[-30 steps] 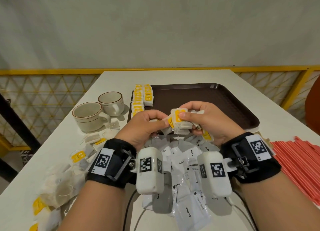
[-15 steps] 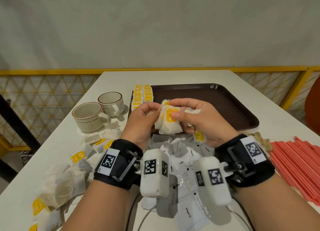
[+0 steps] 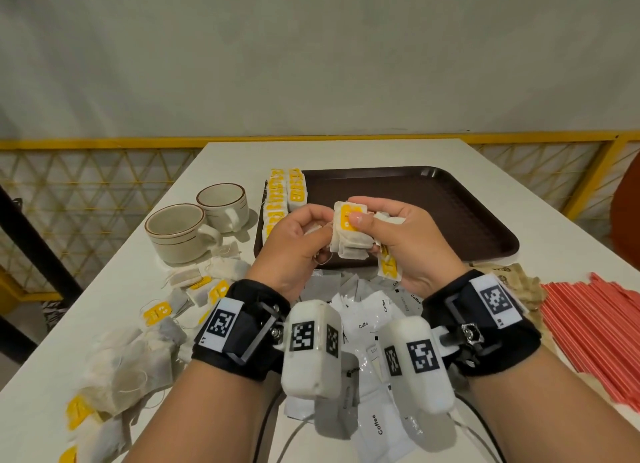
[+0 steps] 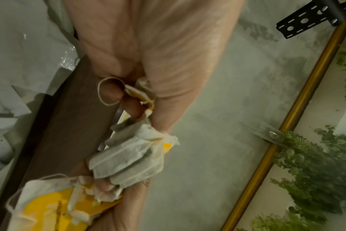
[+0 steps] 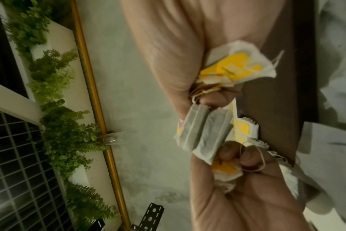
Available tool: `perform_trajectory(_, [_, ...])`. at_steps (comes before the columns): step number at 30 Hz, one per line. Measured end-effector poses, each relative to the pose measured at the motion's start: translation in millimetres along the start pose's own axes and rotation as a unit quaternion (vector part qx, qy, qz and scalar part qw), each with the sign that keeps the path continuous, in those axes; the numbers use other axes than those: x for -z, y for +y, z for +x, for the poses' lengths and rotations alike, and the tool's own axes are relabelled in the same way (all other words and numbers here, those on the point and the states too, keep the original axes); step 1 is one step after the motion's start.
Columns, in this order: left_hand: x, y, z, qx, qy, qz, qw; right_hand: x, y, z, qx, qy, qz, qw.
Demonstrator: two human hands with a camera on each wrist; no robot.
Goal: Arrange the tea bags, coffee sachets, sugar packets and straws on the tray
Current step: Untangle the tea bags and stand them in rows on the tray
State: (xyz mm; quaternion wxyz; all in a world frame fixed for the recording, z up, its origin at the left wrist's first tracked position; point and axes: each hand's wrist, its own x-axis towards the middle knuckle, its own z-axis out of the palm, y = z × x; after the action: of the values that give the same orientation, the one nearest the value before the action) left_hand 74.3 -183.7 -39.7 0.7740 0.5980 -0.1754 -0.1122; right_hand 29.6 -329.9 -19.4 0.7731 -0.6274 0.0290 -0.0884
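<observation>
Both the left hand (image 3: 294,240) and the right hand (image 3: 398,244) gripped a stack of tea bags (image 3: 349,234), seemingly four or five, above the tray (image 3: 450,206).

Coffee sachets (image 3: 363,318) are mostly covered by both wrists and the wrist cams, so no count possible; red straws (image 3: 602,327) run off the right edge of the head view. Print on the yellow tea bag tags (image 3: 347,216) is too small to read. Left wrist view: foliage at lower right is smeared, tray (image 4: 69,118) cut off at lower left.
</observation>
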Motion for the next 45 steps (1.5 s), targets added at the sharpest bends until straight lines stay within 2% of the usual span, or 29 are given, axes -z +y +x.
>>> perform_trajectory(3, [-0.6,1.7,-0.5,0.016,-0.010,-0.016,1.000,1.4,0.0,0.4,-0.003,-0.019,-0.014,1.000])
perform_trajectory(5, [-1.6,3.6,1.1,0.043,0.000,-0.080,0.996,2.3,-0.8,1.2,0.001,-0.009,-0.026,1.000])
perform_trajectory(7, [-1.2,7.2,3.5,0.087,0.033,-0.194,0.977,5.0,-1.0,3.7,0.003,0.014,-0.013,1.000])
perform_trajectory(10, [3.7,11.4,4.3,0.140,0.066,-0.337,0.929,9.9,-2.4,6.0,0.002,0.037,-0.002,0.999])
perform_trajectory(12, [7.6,13.2,4.0,0.143,0.076,-0.385,0.909,11.6,-3.2,5.2,-0.001,0.024,-0.014,1.000])
perform_trajectory(14, [8.7,15.7,3.8,0.138,0.078,-0.396,0.904,11.3,-4.3,3.6,-0.002,-0.003,-0.027,1.000])
perform_trajectory(17, [5.6,17.0,3.7,0.126,0.080,-0.374,0.915,9.3,-4.2,2.5,-0.010,-0.026,-0.040,0.999])
perform_trajectory(20, [4.8,14.3,4.6,0.091,0.091,-0.323,0.938,7.9,-1.7,1.6,-0.048,-0.056,-0.016,0.997])
perform_trajectory(24, [5.7,10.3,5.4,0.048,0.078,-0.248,0.965,5.2,2.4,0.9,-0.114,-0.111,0.052,0.986])
perform_trajectory(28, [4.2,10.6,3.8,0.032,0.070,-0.191,0.979,1.8,3.7,1.8,-0.143,-0.139,0.146,0.969])
perform_trajectory(34, [0.5,6.7,0.9,0.001,0.049,-0.078,0.996,0.5,4.7,1.6,-0.097,-0.076,0.086,0.989])
perform_trajectory(39, [4.0,10.2,0.0,0.047,-0.002,-0.049,0.998,6.4,-0.5,1.5,-0.065,-0.039,0.035,0.996])
perform_trajectory(41, [6.0,8.1,-0.5,0.045,-0.013,-0.038,0.998,7.2,-0.9,1.8,-0.050,-0.021,0.017,0.998])
perform_trajectory(45, [9.1,1.5,1.2,0.037,0.033,0.027,0.998,9.5,-0.5,5.0,-0.028,0.023,-0.015,0.999])
